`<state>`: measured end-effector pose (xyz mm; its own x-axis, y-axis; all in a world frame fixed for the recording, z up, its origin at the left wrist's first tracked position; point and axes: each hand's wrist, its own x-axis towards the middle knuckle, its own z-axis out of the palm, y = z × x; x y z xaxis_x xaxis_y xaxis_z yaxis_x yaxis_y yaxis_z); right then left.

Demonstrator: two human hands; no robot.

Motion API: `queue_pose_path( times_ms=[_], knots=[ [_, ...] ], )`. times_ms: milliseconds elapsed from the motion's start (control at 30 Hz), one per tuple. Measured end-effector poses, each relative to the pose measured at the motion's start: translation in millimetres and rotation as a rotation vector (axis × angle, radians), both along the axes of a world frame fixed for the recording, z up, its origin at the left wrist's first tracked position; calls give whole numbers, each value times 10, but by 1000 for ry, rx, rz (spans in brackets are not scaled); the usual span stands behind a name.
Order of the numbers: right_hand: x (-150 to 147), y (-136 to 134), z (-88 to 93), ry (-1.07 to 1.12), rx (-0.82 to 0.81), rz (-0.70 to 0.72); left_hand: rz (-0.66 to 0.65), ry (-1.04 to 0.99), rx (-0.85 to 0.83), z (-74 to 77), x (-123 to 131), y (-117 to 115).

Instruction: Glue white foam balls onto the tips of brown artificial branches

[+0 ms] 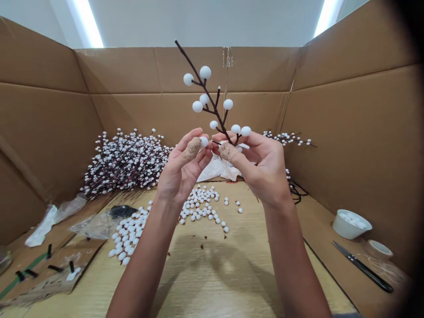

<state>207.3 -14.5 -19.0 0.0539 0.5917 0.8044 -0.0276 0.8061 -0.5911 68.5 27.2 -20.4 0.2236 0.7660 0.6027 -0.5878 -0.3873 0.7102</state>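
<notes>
My right hand [265, 165] pinches the lower part of a dark brown artificial berry branch [211, 100], which slants up to the left with several white balls on its side twigs. One twig near the middle ends in a small white tip without a ball. Between the thumb and fingers of my left hand [182, 163] is a white berry [203, 141], close to a twig end beside my right thumb. Both thumbs wear tan textured wraps. On the table below my hands lie many loose white berries [198, 207], several with brown bits at the base.
A large pile of finished berry branches [129, 163] lies at the back left, with more branches [288, 138] at the back right. Right side: a white bowl [351, 224] of white balls, a tape roll [380, 249] and a knife [362, 267]. Cardboard walls [126, 70] enclose the table; plastic bags [94, 225] lie left.
</notes>
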Motion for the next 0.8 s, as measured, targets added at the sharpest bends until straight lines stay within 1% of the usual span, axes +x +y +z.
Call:
queue_pose_path(
  times_ms=[200,500,700,800],
  knots=[
    [-39,-43,10,-24,0,-73,-21,-39,-30,-2,14,25],
    [-61,-54,18,-34,21,-89,2,-46,-43,24,34,-21],
    [-47,-53,-7,-51,37,-93,-20,-52,-36,9,39,-10],
    [-30,-63,-8,-88,26,-118,-19,-36,-36,-5,39,0]
  ],
)
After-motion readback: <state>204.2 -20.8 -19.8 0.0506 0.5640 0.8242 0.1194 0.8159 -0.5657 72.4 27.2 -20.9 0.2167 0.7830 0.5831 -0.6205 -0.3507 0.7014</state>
